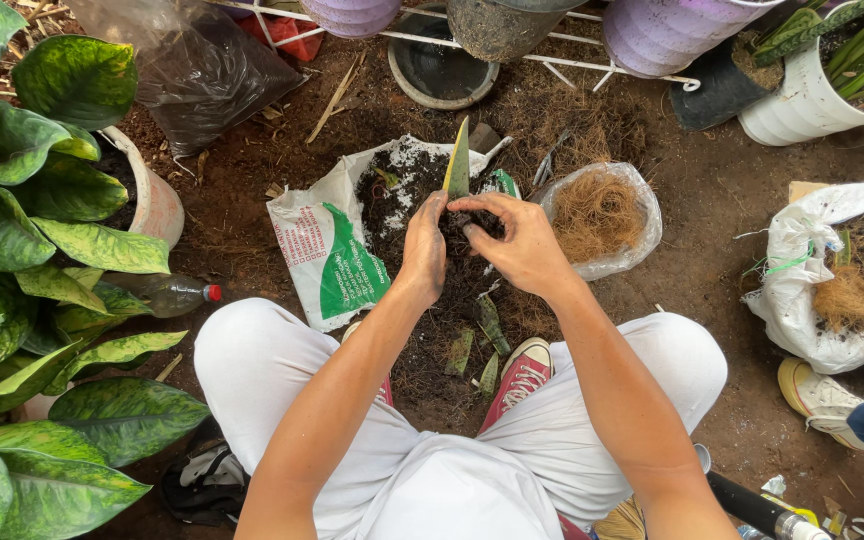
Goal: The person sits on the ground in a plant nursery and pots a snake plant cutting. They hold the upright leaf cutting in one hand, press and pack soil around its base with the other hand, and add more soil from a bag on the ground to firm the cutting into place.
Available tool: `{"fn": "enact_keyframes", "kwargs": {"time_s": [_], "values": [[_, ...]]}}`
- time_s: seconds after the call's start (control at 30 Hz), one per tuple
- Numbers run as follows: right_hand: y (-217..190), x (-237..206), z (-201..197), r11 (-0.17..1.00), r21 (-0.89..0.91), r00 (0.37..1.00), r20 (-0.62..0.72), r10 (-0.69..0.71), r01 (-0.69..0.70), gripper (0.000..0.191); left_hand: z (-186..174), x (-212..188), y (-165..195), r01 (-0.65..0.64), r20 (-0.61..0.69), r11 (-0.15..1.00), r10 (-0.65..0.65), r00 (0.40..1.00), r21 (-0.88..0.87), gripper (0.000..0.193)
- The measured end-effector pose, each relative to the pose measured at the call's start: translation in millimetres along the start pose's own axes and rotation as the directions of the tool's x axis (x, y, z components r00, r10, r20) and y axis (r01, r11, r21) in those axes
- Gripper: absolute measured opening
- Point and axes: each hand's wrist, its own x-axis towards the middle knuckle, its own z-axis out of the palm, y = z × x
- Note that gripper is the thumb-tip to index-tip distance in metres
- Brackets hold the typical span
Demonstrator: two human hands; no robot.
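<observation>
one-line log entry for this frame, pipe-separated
left hand + right hand: hold upright leaf cutting | under: open soil bag | right: coir bag

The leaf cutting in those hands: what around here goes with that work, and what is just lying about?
In use:
- leaf cutting, upright, held at its base by left hand and right hand
- soil on the opened sack
- more cuttings by the red shoe

Lying about:
- plastic bottle
- bag of brown fibre
- black plastic bag
</observation>
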Motion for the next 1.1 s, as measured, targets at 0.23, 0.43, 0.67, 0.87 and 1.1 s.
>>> {"fn": "enact_keyframes", "kwargs": {"time_s": [0.23, 0.43, 0.67, 0.87, 1.1], "values": [[-2, 0, 3, 0.995, -0.026, 0.995, -0.013, 0.099, -0.099, 0.022, 2, -2, 2, -0.072, 0.077, 0.997, 0.074, 0.994, -0.028, 0.049], [2, 1, 3, 0.961, -0.264, 0.995, -0.039, -0.095, 0.082, 0.025, 7, -8, 10, -0.015, 0.060, 0.998, 0.018, 0.998, -0.063, 0.051], [6, -1, 3, 0.980, -0.197, 0.998, -0.069, -0.010, -0.004, 0.024, 8, -4, 8, 0.012, 0.029, 1.000, -0.012, 0.999, -0.007, 0.056], [9, -1, 4, 0.972, -0.236, 0.994, -0.097, -0.043, 0.019, 0.024, 10, -9, 11, 0.051, 0.044, 0.998, -0.052, 0.998, 0.034, 0.057], [7, 0, 5, 0.975, -0.217, 0.996, -0.075, -0.057, 0.040, 0.028, 8, -5, 14, 0.129, -0.047, 0.990, -0.126, 0.991, 0.050, 0.056]]}}
